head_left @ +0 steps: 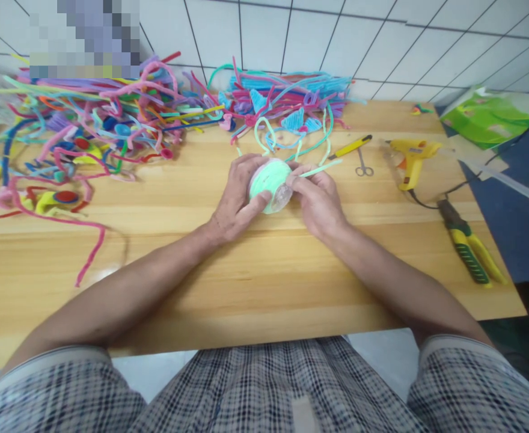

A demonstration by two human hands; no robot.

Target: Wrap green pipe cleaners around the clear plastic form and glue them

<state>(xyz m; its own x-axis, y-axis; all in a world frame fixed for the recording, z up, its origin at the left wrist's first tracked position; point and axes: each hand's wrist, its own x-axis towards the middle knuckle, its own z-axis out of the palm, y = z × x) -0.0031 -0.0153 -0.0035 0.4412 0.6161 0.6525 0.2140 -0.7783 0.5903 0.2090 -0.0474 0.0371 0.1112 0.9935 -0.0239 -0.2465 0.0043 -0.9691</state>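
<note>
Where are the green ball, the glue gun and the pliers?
Green ball (270, 178): head view, middle of its green side.
Glue gun (412, 156): head view, yellow body above the handle.
Pliers (466, 248): head view, upper part of the left handle.

Yellow glue gun (411, 155), pliers (467, 249), small scissors (362, 166), apparently a green bag (485, 120)

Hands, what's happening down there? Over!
Left hand holding round green piece. Right hand pinching green strand at its side. Colourful strands heaped beyond, not blocking.
</note>
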